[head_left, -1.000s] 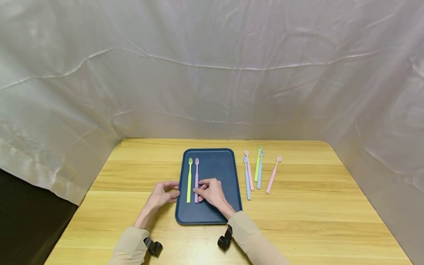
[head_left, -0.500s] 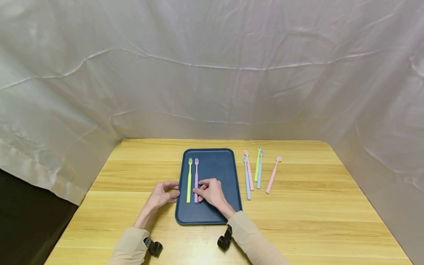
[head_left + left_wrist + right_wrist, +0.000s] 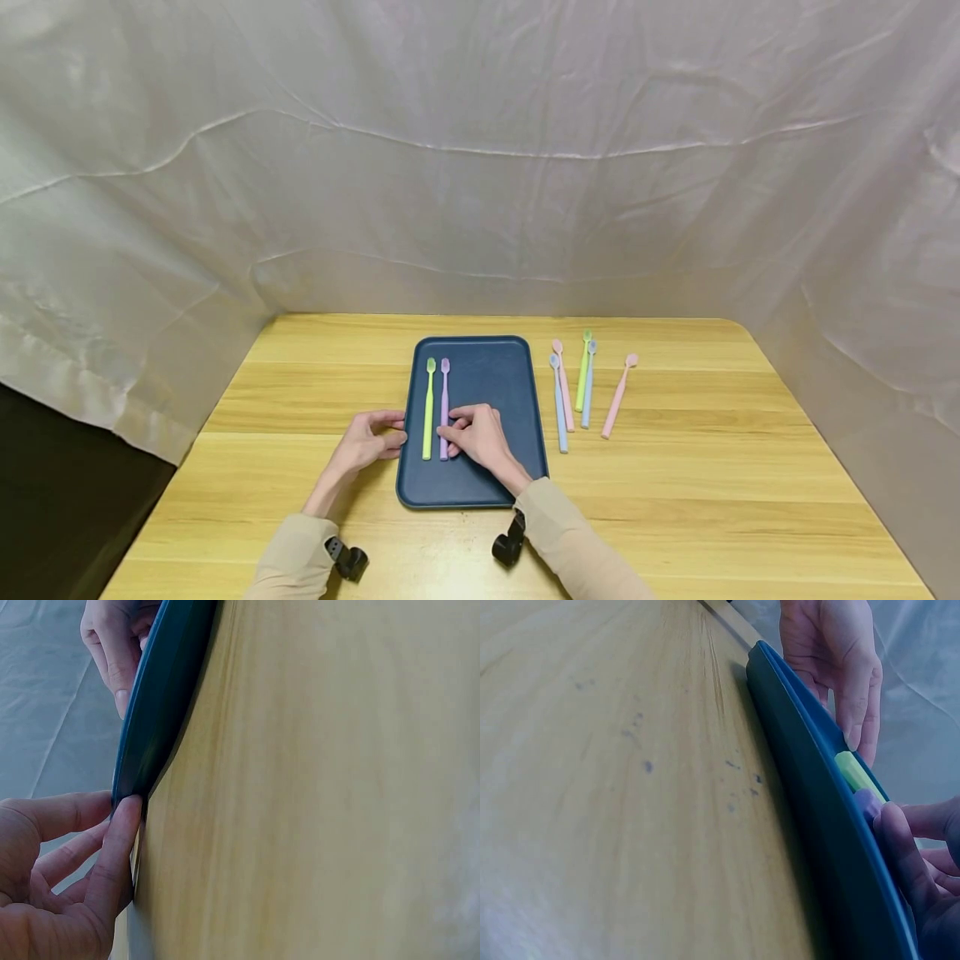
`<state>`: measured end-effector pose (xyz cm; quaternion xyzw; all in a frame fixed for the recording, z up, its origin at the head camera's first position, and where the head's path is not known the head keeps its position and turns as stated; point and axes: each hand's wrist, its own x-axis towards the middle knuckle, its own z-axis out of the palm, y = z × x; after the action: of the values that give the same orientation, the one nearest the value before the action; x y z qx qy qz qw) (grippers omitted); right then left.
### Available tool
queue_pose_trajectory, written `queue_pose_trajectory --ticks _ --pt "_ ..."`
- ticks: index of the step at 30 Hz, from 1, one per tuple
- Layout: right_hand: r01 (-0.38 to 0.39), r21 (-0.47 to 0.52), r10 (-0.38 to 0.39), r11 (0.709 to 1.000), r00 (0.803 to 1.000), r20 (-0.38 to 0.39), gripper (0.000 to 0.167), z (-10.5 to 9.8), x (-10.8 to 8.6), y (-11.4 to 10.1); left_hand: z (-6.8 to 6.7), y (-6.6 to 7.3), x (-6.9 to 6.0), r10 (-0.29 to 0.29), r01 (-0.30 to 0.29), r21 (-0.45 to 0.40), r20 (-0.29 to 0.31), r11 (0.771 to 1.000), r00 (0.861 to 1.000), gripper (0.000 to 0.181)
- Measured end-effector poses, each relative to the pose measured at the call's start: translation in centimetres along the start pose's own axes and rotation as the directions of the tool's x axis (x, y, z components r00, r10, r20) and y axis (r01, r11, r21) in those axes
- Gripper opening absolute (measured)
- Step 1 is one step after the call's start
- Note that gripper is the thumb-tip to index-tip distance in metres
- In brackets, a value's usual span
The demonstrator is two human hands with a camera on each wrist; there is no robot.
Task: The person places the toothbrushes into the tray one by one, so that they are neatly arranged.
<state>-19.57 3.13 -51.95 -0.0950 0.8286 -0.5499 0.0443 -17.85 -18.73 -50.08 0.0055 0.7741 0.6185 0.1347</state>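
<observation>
A dark blue tray (image 3: 487,375) lies on the table with a green toothbrush (image 3: 428,417) and a purple toothbrush (image 3: 445,392) side by side on it, heads away from me. My right hand (image 3: 483,437) pinches the purple toothbrush by its handle between thumb and fingers. In the right wrist view the ends of the green handle (image 3: 859,776) and the purple handle (image 3: 868,804) show behind the tray wall. My left hand (image 3: 367,442) holds the tray's left rim with thumb and fingertips, as the left wrist view shows with the thumb (image 3: 124,832) against the edge.
Right of the tray, several toothbrushes lie on the wooden table (image 3: 697,467): a blue toothbrush (image 3: 560,408) near a pink one, a green one beside another blue one, and a separate pink toothbrush (image 3: 619,398). A grey curtain (image 3: 480,217) stands behind and at the sides.
The purple toothbrush has shifted very slightly left under my right hand. Otherwise both hands and the tray stay where they were.
</observation>
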Motion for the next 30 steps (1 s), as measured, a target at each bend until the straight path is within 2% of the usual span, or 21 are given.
queue_pose_trajectory --ticks 17,24,30 --pt "0.005 0.022 -0.005 1.000 1.000 -0.009 0.036 -0.2 -0.1 0.0 0.0 -0.1 0.1 -0.003 0.003 0.005 -0.019 1.000 1.000 0.044" --pt "0.024 0.032 -0.023 0.999 0.999 -0.026 0.036 -1.2 -0.5 0.0 0.1 -0.1 0.0 -0.003 0.003 0.004 -0.020 1.000 1.000 0.045" --pt "0.041 0.052 -0.038 0.998 0.998 -0.056 0.037 -2.8 -1.0 0.2 0.0 -0.1 0.1 -0.001 0.001 -0.001 -0.023 1.000 1.000 0.045"
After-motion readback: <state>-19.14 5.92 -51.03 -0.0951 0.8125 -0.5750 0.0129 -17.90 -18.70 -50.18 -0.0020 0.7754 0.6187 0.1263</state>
